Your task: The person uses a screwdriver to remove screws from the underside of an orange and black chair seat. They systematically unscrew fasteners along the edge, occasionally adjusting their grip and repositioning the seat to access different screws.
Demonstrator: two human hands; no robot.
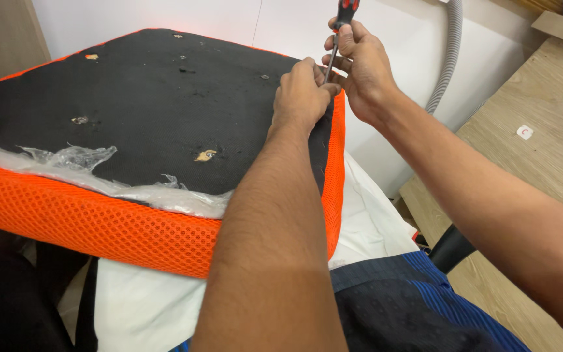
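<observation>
Now we work a screwdriver at the far right corner of the upturned seat cushion.

Our right hand (pixel 360 65) wraps closed around the red-and-black screwdriver (pixel 341 26), its long axis nearly upright, tip down at the cushion's orange mesh edge (pixel 339 163). Our left hand (pixel 302 91) sits just beside the shaft, fingers curled shut, pinching the black underside fabric (pixel 151 111) at that corner. Both hands touch there; the left is nearer the tip. Torn clear plastic (pixel 73 160) lies along the near edge.

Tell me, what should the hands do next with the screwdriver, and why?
Probably press and turn. The right hand holds the screwdriver upright, its tip down at the far corner of the seat cushion, and the left hand steadies it low down.
</observation>
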